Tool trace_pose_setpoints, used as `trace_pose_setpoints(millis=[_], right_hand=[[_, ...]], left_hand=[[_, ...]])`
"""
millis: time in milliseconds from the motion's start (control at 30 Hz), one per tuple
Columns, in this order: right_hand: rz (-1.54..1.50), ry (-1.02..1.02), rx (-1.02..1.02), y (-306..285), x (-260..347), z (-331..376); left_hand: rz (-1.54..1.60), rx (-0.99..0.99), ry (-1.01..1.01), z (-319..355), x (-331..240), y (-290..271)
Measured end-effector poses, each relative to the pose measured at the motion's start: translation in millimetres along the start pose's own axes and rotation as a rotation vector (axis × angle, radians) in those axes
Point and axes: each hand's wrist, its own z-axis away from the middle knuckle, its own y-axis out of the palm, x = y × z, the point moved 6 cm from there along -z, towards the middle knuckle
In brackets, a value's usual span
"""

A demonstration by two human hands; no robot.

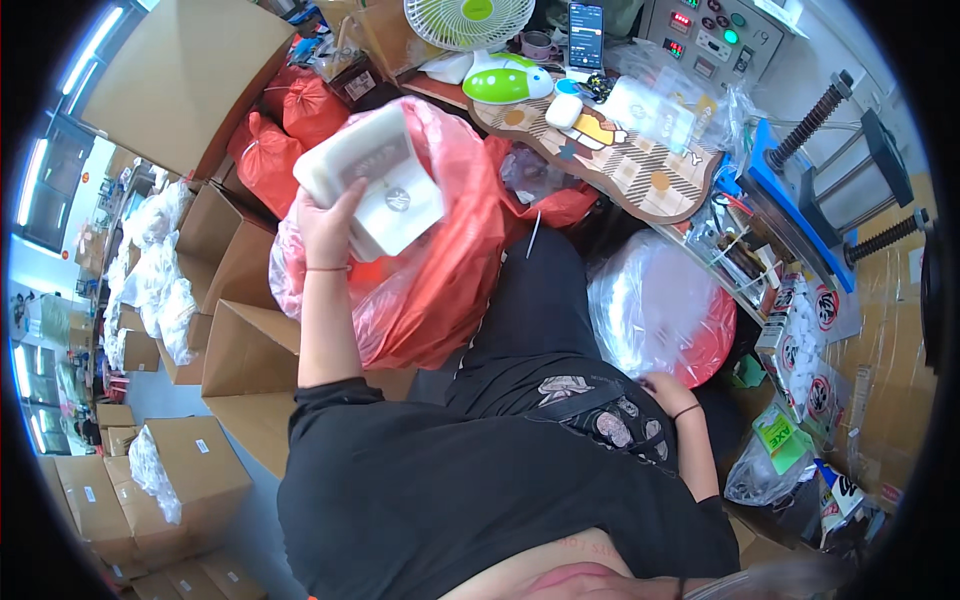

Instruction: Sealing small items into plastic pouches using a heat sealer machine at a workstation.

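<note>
My left hand (328,228) is closed on a stack of translucent white plastic bags (405,200) with a small round print, the thumb lying on top. The stack is held over a large red plastic sack (430,290), whose mouth spreads open beneath it. My right hand (670,394) rests at my lap on the right, fingers loosely bent, with nothing visible in it. Just beyond those fingers stands a clear plastic bag (645,300) with a red part at its right side.
Cardboard boxes (190,470) crowd the left side, near tied red bags (262,165). Ahead, a worktop holds a plaid mat (650,180), a white-green fan (505,80), a phone (585,35) and a control box (715,45). A blue-framed machine with springs (810,120) stands right.
</note>
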Motion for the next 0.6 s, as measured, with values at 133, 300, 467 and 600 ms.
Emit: trace_pose_setpoints(millis=[133,300,467,600], right_hand=[[-0.24,-0.169,-0.219,-78,90,14],[-1.362,-0.592,0.015,-157,187,40],[-1.148,-0.473,-0.296,-161,90,73],[-1.312,-0.345,-0.434,-151,19,129]], left_hand=[[0.51,0.164,-0.113,39,-97,72],[0.518,0.691,-0.322,134,-126,219],[0.593,0.953,-0.49,230,-113,339],[0.554,1.053,-0.614,262,-112,384]])
